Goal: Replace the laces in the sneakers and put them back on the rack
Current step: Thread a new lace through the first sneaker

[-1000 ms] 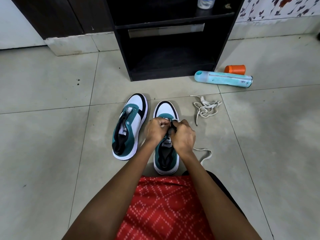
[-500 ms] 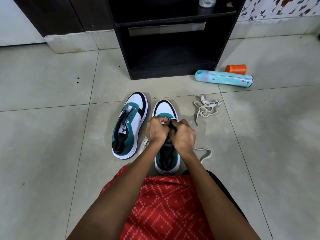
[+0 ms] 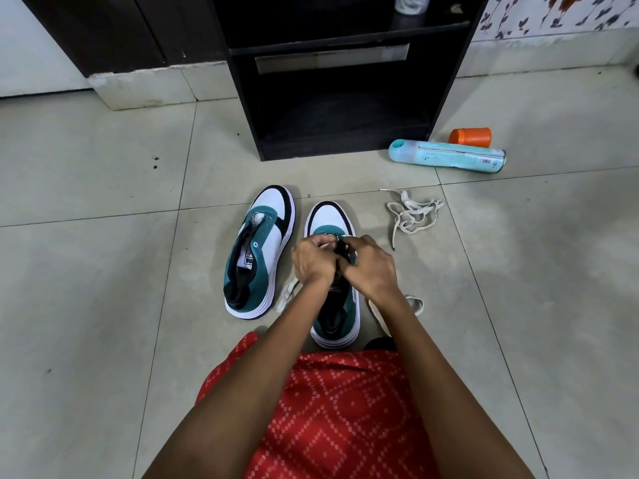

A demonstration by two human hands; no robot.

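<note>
left hand (image 3: pixel 313 261): fingers pinching the lace (image 3: pixel 286 299) at the eyelets
right hand (image 3: pixel 371 267): fingers curled round the sneaker (image 3: pixel 328 216) tongue
other lace (image 3: pixel 411 212): heaped on the floor

Looks smooth and leather-like on the white toes of the sneakers (image 3: pixel 273 205), matt and suede-like on the teal. Flat woven cloth for the lace (image 3: pixel 410 215). Glossy tile on the floor (image 3: pixel 103 288), matt dark wood-look on the rack (image 3: pixel 242 108), smooth plastic for bottle (image 3: pixel 446 156) and cap (image 3: pixel 471 136), printed red cloth (image 3: pixel 339 409).
</note>
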